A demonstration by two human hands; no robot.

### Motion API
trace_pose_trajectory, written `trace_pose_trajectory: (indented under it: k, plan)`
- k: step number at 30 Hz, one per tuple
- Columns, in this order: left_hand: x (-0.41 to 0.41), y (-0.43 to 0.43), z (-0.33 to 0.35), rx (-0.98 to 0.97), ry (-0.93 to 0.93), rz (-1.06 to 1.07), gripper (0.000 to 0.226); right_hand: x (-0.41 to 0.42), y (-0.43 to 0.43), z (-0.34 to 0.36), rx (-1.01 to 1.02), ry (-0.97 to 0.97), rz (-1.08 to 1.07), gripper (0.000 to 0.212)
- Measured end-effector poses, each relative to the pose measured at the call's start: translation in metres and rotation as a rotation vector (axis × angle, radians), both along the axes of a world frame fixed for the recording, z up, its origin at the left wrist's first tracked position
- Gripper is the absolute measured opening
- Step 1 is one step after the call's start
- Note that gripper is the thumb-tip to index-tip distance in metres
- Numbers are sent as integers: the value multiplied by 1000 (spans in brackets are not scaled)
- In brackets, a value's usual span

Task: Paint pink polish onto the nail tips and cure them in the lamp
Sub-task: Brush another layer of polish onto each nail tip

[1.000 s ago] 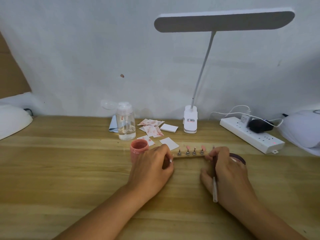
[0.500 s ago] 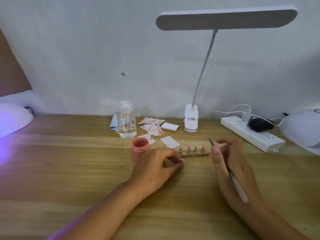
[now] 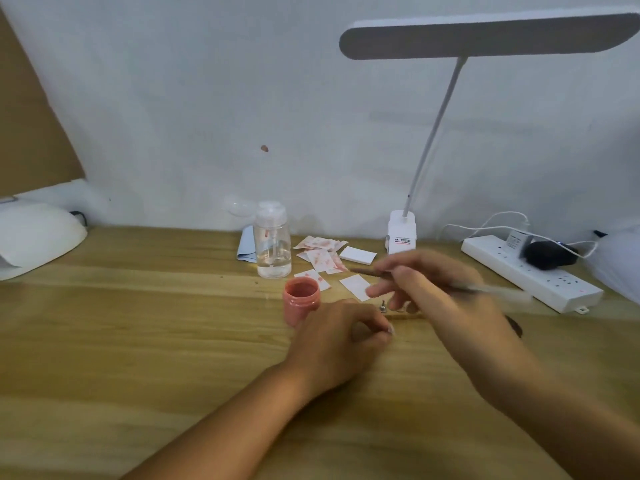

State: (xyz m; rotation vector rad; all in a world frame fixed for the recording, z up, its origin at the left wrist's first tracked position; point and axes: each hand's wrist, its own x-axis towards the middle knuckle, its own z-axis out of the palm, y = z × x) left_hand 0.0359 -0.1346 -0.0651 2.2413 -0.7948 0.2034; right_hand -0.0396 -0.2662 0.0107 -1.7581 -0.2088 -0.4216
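Observation:
An open jar of pink polish (image 3: 300,299) stands at the middle of the wooden table. To its right lies the wooden nail tip holder (image 3: 403,315), mostly hidden behind my hands; one metal peg (image 3: 382,308) shows. My left hand (image 3: 341,344) rests on the table with its fingers curled, pinching the holder's left end. My right hand (image 3: 450,303), blurred, hovers over the holder and grips a thin brush (image 3: 367,271) whose tip points left, just right of the jar. A white curing lamp (image 3: 34,237) sits at the far left.
Behind the jar stand a clear pump bottle (image 3: 272,247), pink-stained paper pads (image 3: 322,258) and white pads (image 3: 357,254). A white desk lamp (image 3: 401,233) arches overhead. A power strip (image 3: 530,271) with plugs lies at right, beside a second white device (image 3: 620,261). A dark lid (image 3: 516,327) lies behind my right wrist.
My right hand has lifted off the holder's right end and swung the brush round to point left. The far-left lamp glowed purple half a second ago and is now white. My left hand has stayed put.

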Motion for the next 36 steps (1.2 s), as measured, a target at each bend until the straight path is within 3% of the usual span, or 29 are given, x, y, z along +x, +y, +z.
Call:
trace_pose_trajectory:
  k: [2, 6, 9, 12, 15, 18, 20, 22, 24, 29, 36]
  plan:
    - [0, 1, 1, -1, -14, -14, 16, 20, 13, 9, 16, 134, 7, 5]
    - [-1, 5, 1, 0, -17, -28, 12, 56, 33, 7, -244, 244, -78, 13]
    - [-3, 1, 1, -25, -17, -24, 9, 70, 41, -3, -341, 228, -164, 22]
    - [-3, -1, 0, -7, -31, -18, 27, 76, 44, -8, -382, 219, -197, 25]
    - [-3, -2, 1, -4, -18, -13, 2, 80, 46, -8, -439, 220, -206, 24]
    - [-3, -3, 0, 18, 7, 10, 19, 81, 49, -8, -510, 225, -192, 27]
    - [-5, -3, 3, 20, 14, 3, 18, 80, 49, -7, -511, 229, -199, 26]
    - [-4, -4, 4, 24, 18, -10, 8, 77, 45, -5, -454, 237, -216, 20]
    - [-5, -5, 4, 32, 24, -7, 18, 68, 40, -3, -337, 246, -192, 17]
    - [-1, -8, 3, 37, 122, 14, 12, 32, 17, -4, 180, 289, -19, 11]
    - [3, -8, -2, -53, 117, -29, 11, -10, -37, -33, 355, 196, -93, 16]
